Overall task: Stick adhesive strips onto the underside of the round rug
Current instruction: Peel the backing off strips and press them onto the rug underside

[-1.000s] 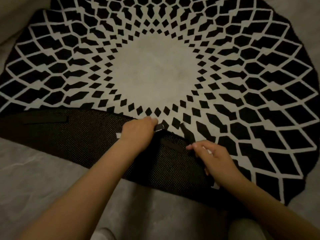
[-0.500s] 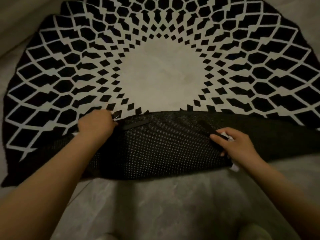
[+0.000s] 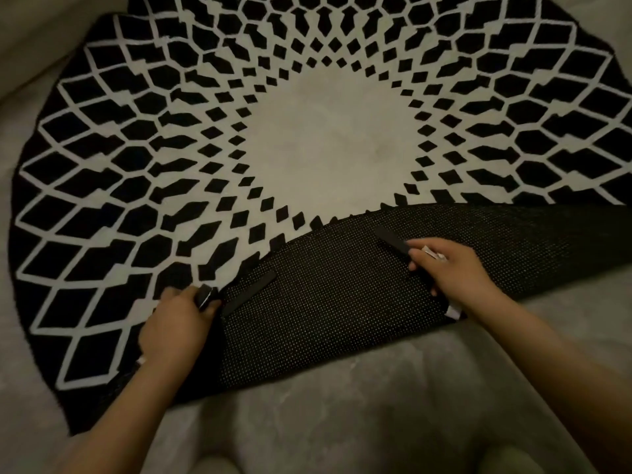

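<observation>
Both hands are busy on the folded-over near edge of the rug point(image 3: 328, 138). On the left hand point(image 3: 178, 323) the grip is clenched round a small dark roll point(image 3: 204, 296), probably the supply of strips, at the left end of the fold where the patterned face meets the turned-up underside point(image 3: 325, 302). The right hand point(image 3: 455, 271) lies with fingers point(image 3: 419, 260) on a dark strip point(image 3: 393, 241), and its grip pinches a scrap of white paper point(image 3: 433, 253), likely peeled backing; whether it also grips the strip cannot be told.

Lying on a grey floor point(image 3: 342, 422), the rug shows its black and white pattern face up, except for the near flap, which is turned back to expose the dotted black backing. That fold looks deliberate: it brings the underside up where strips can be pressed down without flipping the whole rug. A second strip point(image 3: 251, 291) lies flat on the flap just beside the left hand and appears already stuck. Another bit of white paper point(image 3: 453, 313) shows at the flap's edge below the right wrist.

My reading is that the right hand is seating its strip, while the left keeps the flap from rolling back.
</observation>
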`<state>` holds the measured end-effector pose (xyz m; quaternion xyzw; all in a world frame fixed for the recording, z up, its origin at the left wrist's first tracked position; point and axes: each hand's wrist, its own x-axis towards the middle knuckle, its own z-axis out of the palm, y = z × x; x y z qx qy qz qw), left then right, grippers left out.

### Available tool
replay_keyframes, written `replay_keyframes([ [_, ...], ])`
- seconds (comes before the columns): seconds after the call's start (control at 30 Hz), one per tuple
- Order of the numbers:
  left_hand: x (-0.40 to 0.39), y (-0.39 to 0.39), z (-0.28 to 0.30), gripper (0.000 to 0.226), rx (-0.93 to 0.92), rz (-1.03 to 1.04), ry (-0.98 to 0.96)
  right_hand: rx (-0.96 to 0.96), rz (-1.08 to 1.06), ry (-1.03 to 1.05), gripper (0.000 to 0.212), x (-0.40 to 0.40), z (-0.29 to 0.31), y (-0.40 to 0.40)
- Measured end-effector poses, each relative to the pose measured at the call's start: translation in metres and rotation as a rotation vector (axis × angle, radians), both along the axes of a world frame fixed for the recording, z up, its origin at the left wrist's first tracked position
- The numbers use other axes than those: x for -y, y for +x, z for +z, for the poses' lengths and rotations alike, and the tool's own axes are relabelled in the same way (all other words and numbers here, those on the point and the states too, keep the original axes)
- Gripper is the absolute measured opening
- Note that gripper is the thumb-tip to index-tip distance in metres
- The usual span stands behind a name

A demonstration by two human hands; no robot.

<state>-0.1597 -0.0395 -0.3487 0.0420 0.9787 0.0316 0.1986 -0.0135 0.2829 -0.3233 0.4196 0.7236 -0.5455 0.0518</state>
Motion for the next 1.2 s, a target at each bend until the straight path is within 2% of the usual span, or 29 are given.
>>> replay_keyframes([
  [0.1,-0.014,0.001,0.01,0.031,-0.182,-0.086,0.06,0.001,0.001,0.021,0.01,0.003,-0.004,-0.007],
  [0.2,-0.04,0.01,0.021,0.024,-0.276,-0.297,0.199,-0.027,-0.019,0.031,0.006,0.009,-0.007,-0.016],
  [0.27,-0.057,0.022,0.023,0.024,-0.251,-0.439,0.265,-0.051,-0.043,0.026,0.005,0.011,-0.008,-0.021],
  [0.33,-0.07,0.037,0.021,0.035,-0.188,-0.537,0.256,-0.069,-0.088,-0.022,0.002,0.013,-0.008,-0.027],
  [0.4,-0.08,0.052,0.012,0.048,-0.09,-0.574,0.159,-0.078,-0.124,-0.076,0.002,0.015,-0.008,-0.033],
  [0.5,-0.088,0.071,0.0,0.055,0.018,-0.568,0.043,-0.105,-0.171,-0.122,0.002,0.016,-0.011,-0.041],
  [0.77,-0.102,0.076,0.002,0.053,-0.006,-0.584,0.006,-0.059,-0.294,-0.205,0.01,0.031,-0.029,-0.054],
  [0.93,-0.1,0.081,-0.005,0.078,-0.085,-0.744,0.033,-0.047,-0.273,-0.161,0.014,0.037,-0.036,-0.055],
  [1.07,-0.11,0.081,0.003,0.073,0.031,-0.813,-0.035,-0.046,-0.281,-0.142,0.017,0.039,-0.038,-0.056],
  [1.2,-0.129,0.068,0.014,0.075,0.056,-0.842,-0.059,-0.05,-0.274,-0.139,0.017,0.038,-0.038,-0.056],
])
